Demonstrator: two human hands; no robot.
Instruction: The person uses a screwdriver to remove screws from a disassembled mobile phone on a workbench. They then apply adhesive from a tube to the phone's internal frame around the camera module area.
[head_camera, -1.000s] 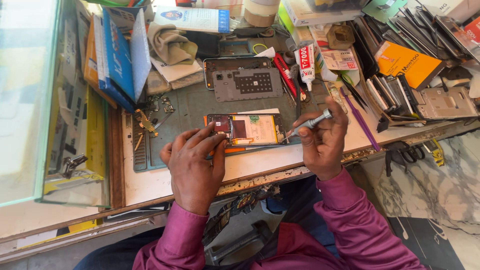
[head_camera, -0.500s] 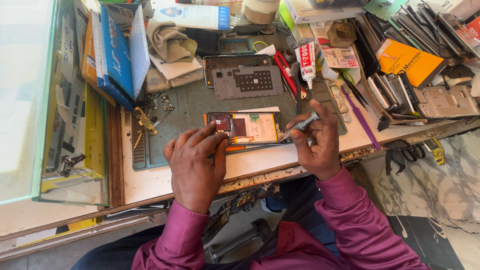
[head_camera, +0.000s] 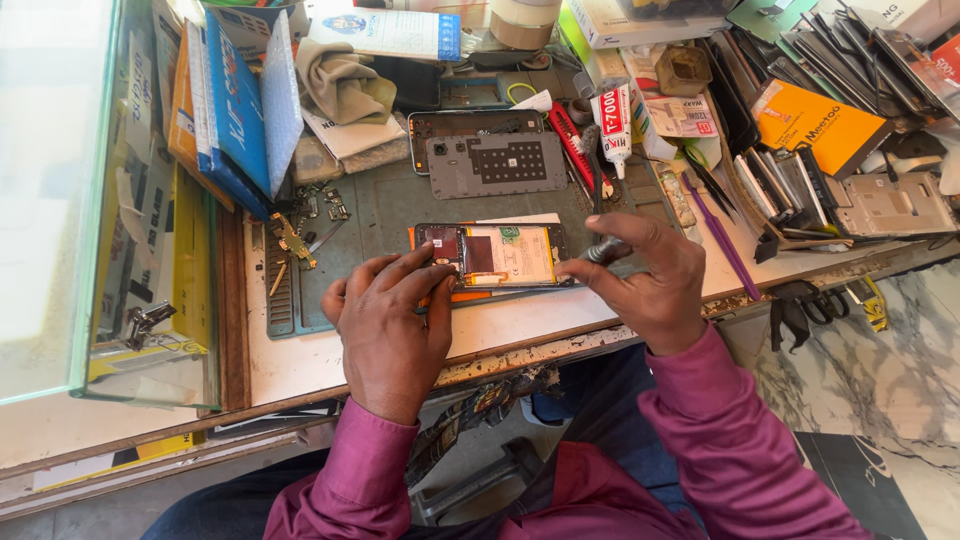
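An opened phone (head_camera: 500, 255) with its back off lies flat on the grey-green work mat (head_camera: 385, 215), showing a pale battery and dark boards. My left hand (head_camera: 390, 325) rests on the bench with its fingertips pressing the phone's left end. My right hand (head_camera: 650, 275) grips a small metal screwdriver (head_camera: 603, 250), its tip at the phone's right edge. The phone's removed grey back plate (head_camera: 497, 163) lies just beyond it on the mat.
Small screws and metal parts (head_camera: 300, 235) lie at the mat's left. A glue tube (head_camera: 615, 115), tweezers and a purple pry stick (head_camera: 722, 235) sit right of the mat. Phone parts and an orange box (head_camera: 820, 125) crowd the right; a glass case (head_camera: 60, 190) stands left.
My right hand has swung the screwdriver down from a raised angle to the phone's right edge. My left hand has stayed on the phone's left end.
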